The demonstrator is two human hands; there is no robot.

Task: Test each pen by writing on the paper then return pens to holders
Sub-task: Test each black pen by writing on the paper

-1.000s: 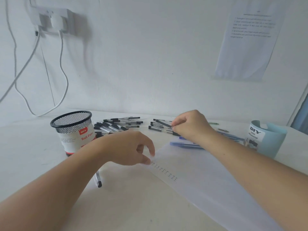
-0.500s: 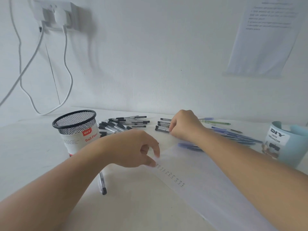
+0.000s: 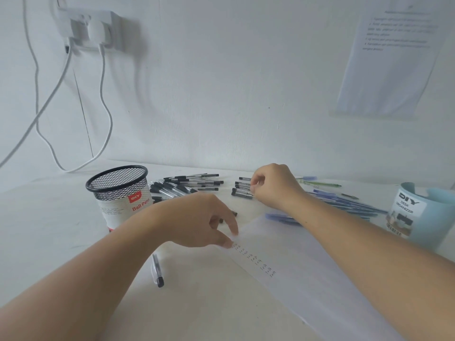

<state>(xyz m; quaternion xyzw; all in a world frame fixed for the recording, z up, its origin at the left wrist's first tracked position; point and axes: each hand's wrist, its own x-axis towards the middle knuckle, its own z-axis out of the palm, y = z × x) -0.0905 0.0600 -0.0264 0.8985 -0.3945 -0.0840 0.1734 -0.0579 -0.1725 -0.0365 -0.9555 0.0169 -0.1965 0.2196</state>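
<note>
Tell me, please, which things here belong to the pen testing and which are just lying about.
Job: paper, black pens, blue pens, mesh holder, blue organizer.
Lying about: wall socket, white cables, wall notice.

wall notice [image 3: 391, 57] print blurred, blue organizer [image 3: 423, 217] cropped at right edge

My one camera sits on my head, facing forward and down over the bench [image 3: 61, 230] to the wall [image 3: 221, 94]. It is wide and close: my forearms [image 3: 98, 279] fill the lower frame, my right grip [image 3: 270, 188] at the black pens [image 3: 242, 191] mid-picture.
</note>
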